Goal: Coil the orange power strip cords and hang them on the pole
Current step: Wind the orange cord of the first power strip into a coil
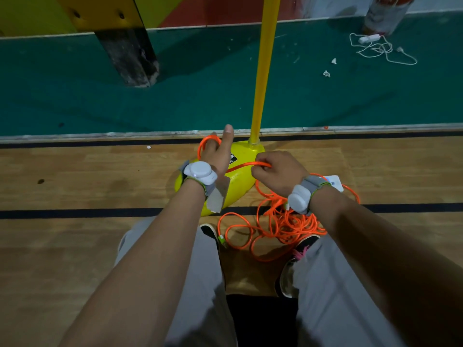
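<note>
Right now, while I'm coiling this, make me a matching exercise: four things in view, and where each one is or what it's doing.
Column one:
1 left hand
2 right hand
3 white power strip
4 orange tangle

Column two:
A lies on the green floor
B grips a stretch of orange cord
C heaped on the wooden floor
D thumb up, orange loop round it

Pairs: 1-D, 2-B, 3-A, 4-C

White strip [368, 38] with loose white cord [383, 50] on green floor [75, 101], far right. Two paper scraps [326, 73] near it. Dark post [127, 56] far left — stands on the green. Wood floor [75, 171] under me, black line [75, 213] across it — my shoes [210, 230] and grey trousers [200, 296] below.
</note>
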Available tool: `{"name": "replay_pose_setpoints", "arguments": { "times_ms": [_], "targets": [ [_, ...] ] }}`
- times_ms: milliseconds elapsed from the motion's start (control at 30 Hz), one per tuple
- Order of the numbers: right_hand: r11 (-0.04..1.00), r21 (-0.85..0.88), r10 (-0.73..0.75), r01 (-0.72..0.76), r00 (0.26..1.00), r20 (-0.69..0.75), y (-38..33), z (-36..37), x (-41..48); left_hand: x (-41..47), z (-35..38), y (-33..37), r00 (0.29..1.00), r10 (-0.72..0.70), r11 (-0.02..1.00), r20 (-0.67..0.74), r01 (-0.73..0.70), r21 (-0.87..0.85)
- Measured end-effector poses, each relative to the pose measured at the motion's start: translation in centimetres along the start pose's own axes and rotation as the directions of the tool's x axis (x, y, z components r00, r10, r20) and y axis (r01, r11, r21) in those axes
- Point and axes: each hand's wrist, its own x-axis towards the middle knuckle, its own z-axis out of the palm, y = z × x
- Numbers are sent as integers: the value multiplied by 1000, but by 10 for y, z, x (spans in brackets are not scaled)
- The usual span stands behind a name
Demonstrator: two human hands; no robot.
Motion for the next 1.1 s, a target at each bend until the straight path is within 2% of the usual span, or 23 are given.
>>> {"name": "replay_pose_setpoints", "arguments": {
  "times_ms": [167, 267, 400, 533, 667, 867, 967, 1100],
  "targets": [
    [994, 28, -103, 106, 991, -90, -3, -3, -3, -28, 6, 20, 993, -16, 999, 115, 10, 50],
    [991, -23, -132, 130, 982, -139, -3, -4, -3, -31, 8, 22, 980, -40, 997, 196, 27, 70],
    [990, -23, -144, 142, 977, -155, -4, -4, -3, -28, 10, 17, 921, -93, 996, 379, 83, 44],
    [991, 17, -129, 133, 981, -146, -3, -7, -1, -32, 14, 18, 881, -112, 992, 459, 123, 4],
    [994, 8, -107, 111, 972, -207, 1, -6, 0, -34, 13, 17, 825, -107, 992, 555, 127, 2],
    [992, 74, -83, 102, 970, -229, 6, -2, 1, -41, 13, 22, 799, -168, 983, 577, 178, 40],
    [989, 106, -82, 103, 979, -189, 6, -1, 1, -40, 12, 23, 814, -119, 992, 568, 118, 39],
    [987, 148, -47, 66, 990, -131, 4, -1, 1, -41, 10, 26, 778, -78, 995, 623, 96, 5]
  ]
}}
